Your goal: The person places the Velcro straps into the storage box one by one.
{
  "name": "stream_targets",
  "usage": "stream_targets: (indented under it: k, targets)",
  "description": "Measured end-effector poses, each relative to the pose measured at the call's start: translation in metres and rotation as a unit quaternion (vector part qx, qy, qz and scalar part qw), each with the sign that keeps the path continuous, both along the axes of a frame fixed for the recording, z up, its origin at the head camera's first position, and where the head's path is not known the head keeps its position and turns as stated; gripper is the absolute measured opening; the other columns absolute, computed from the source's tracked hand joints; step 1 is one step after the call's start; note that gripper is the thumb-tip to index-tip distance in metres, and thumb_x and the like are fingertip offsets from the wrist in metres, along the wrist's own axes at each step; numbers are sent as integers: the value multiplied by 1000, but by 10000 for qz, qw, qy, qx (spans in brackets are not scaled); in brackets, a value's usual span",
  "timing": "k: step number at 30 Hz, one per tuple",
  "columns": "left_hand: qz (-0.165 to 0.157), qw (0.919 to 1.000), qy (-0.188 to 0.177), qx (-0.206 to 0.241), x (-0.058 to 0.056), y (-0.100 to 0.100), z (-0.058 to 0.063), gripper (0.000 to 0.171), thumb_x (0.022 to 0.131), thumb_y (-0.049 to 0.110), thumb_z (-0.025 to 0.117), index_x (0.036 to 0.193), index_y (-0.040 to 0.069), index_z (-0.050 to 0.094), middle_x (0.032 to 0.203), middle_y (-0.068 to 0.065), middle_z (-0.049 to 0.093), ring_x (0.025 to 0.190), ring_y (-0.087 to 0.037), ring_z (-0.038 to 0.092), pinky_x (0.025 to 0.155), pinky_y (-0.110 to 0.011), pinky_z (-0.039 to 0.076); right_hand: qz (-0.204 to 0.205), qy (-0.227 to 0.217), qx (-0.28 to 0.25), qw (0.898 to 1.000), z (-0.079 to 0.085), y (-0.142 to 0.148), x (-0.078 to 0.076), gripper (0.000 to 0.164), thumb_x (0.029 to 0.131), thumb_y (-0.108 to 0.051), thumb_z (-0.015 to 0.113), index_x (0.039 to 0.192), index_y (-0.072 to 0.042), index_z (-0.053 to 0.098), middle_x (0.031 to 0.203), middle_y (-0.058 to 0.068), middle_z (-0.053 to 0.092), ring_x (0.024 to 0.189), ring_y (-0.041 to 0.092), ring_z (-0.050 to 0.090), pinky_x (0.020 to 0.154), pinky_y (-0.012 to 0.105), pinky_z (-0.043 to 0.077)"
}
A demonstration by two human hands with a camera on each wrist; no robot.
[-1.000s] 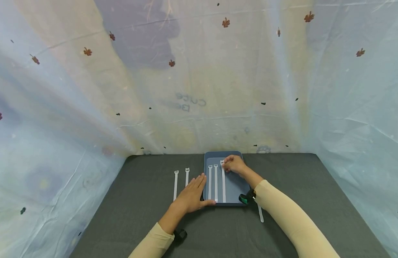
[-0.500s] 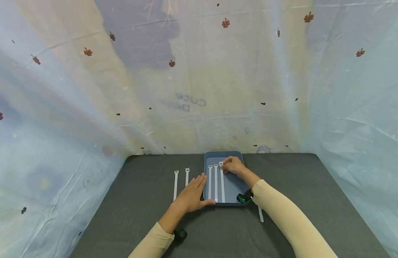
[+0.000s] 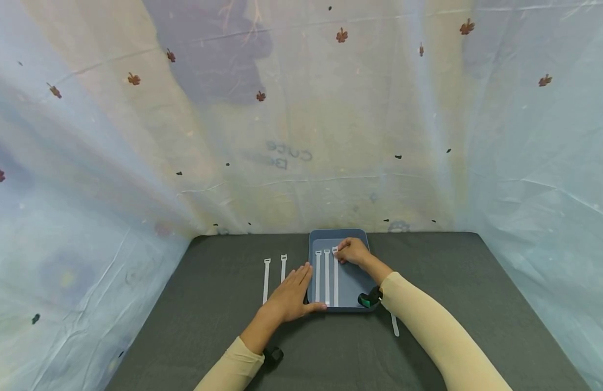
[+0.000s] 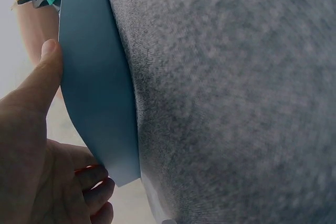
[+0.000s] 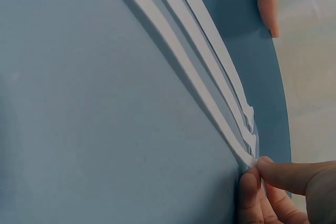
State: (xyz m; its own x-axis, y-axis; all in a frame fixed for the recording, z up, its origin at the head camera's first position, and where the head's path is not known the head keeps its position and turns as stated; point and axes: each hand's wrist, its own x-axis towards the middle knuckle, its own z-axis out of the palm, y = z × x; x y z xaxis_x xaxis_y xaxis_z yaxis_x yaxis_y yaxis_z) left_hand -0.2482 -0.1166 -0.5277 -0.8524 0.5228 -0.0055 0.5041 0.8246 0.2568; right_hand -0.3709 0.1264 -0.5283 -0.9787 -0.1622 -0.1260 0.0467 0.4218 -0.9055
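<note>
A shallow blue-grey tray (image 3: 355, 282) lies on the dark cloth, with three white strap-like cable ties side by side in it, slotted heads at the far end. My right hand (image 3: 355, 251) pinches the head end of the rightmost cable tie (image 3: 336, 282) between thumb and forefinger. In the right wrist view, that cable tie (image 5: 191, 69) runs along the tray floor, its head hidden by the fingertips. My left hand (image 3: 289, 296) rests against the tray's near left corner, fingers extended. In the left wrist view its thumb (image 4: 47, 59) touches the rim of the tray wall (image 4: 97, 77).
Two more white cable ties, an outer one (image 3: 266, 279) and an inner one (image 3: 284, 266), lie left of the tray, the inner partly behind my left hand. Another cable tie (image 3: 395, 326) pokes out under my right forearm. A printed plastic curtain (image 3: 301, 136) surrounds the table (image 3: 340, 353).
My right hand has drawn the head of the rightmost cable tie slightly left and nearer, so it lies more parallel to the other two. The left hand has stayed in place.
</note>
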Motion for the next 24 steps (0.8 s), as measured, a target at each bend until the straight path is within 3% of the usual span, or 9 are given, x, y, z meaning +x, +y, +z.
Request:
stream_targets:
  k: [6,15,21,24]
  targets:
    - [19,10000,-76,26,1,1,2,114,97,76,60,170,-2,22,177,-20,20,164,-33,22,134,-50,20,-31,98,67,9999,-1,0,-1,16,97,4,76,107,9,64,91,18,74,72,20,72,67,32,63]
    - [57,9999,125,-1,-4,-2,-12,116,95,83,52,170,0,21,178,-17,19,164,-30,22,134,-48,20,-32,93,100,9999,1,-1,0,20,96,4,76,111,11,64,91,19,75,68,18,70,65,31,63]
    - [32,10000,-44,27,0,0,-1,114,96,76,61,170,-1,22,178,-18,20,164,-32,23,134,-49,20,14,115,153,9998,3,-1,0,24,98,2,76,115,13,64,93,22,75,71,22,74,69,35,65]
    - [11,10000,-31,19,1,0,1,113,97,76,59,169,-2,22,177,-20,21,164,-33,23,134,-49,21,38,59,207,9998,5,-1,1,24,100,-1,75,116,12,63,96,23,75,76,26,76,73,37,66]
